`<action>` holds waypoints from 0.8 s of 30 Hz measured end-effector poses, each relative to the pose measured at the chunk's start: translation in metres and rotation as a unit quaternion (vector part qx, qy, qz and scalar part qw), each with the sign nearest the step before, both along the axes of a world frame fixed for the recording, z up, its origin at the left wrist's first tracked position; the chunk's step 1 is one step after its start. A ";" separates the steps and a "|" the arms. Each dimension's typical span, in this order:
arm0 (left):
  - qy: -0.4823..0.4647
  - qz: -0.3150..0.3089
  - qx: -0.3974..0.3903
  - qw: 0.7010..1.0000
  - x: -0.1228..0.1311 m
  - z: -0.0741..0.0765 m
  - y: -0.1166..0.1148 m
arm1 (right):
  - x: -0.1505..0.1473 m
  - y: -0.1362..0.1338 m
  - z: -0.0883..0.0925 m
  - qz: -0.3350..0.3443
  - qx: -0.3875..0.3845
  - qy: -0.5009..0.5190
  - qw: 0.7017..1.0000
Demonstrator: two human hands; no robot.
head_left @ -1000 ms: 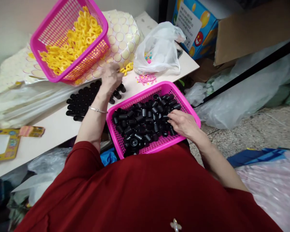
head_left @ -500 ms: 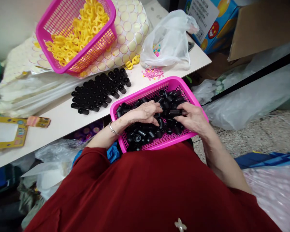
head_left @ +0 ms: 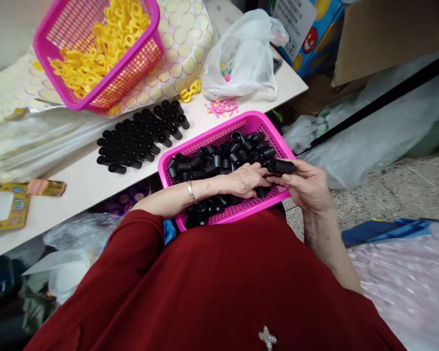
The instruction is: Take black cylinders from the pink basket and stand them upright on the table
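Observation:
My right hand (head_left: 309, 185) holds a black plastic tube (head_left: 281, 166) between thumb and fingers, just above the right end of a pink basket (head_left: 219, 218). Many loose black tubes and caps (head_left: 212, 165) fill this basket, which rests at my front against the table edge. Reaching across it, my left hand (head_left: 247, 180) has its fingers apart and lowered among the black pieces, close to the held tube; its fingertips are partly hidden. On the table beyond, several black tubes (head_left: 131, 139) stand upright in tight rows.
Yellow plastic parts fill another pink basket (head_left: 122, 73) at the back left. A white plastic bag (head_left: 241, 58) and small pink beads (head_left: 222, 107) lie on the white table (head_left: 71, 187). A yellow box (head_left: 18, 214) lies at left. Cardboard (head_left: 391, 39) is at right.
My right hand has lifted the black tube out of the pile, up over the basket's right rim. My left hand has moved right through the basket, nearer to it. The view has shifted slightly.

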State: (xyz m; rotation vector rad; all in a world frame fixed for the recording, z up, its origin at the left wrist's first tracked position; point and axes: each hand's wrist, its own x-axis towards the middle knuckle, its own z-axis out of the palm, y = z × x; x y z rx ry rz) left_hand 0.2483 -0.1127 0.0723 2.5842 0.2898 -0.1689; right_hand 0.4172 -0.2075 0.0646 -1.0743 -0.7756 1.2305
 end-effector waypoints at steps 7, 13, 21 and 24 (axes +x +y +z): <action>-0.038 -0.007 -0.068 0.997 0.008 -0.017 0.000 | 0.008 -0.003 0.002 -0.119 0.094 0.014 0.988; -0.165 0.151 -0.340 0.913 -0.005 -0.010 0.009 | 0.006 -0.025 -0.003 -0.081 0.048 -0.310 0.946; -0.230 0.269 -0.565 0.746 -0.007 0.003 0.008 | -0.001 -0.026 0.003 -0.029 0.047 -0.495 0.867; -0.244 0.299 -0.601 0.700 -0.005 0.010 0.006 | -0.004 -0.025 0.000 -0.035 0.044 -0.478 0.876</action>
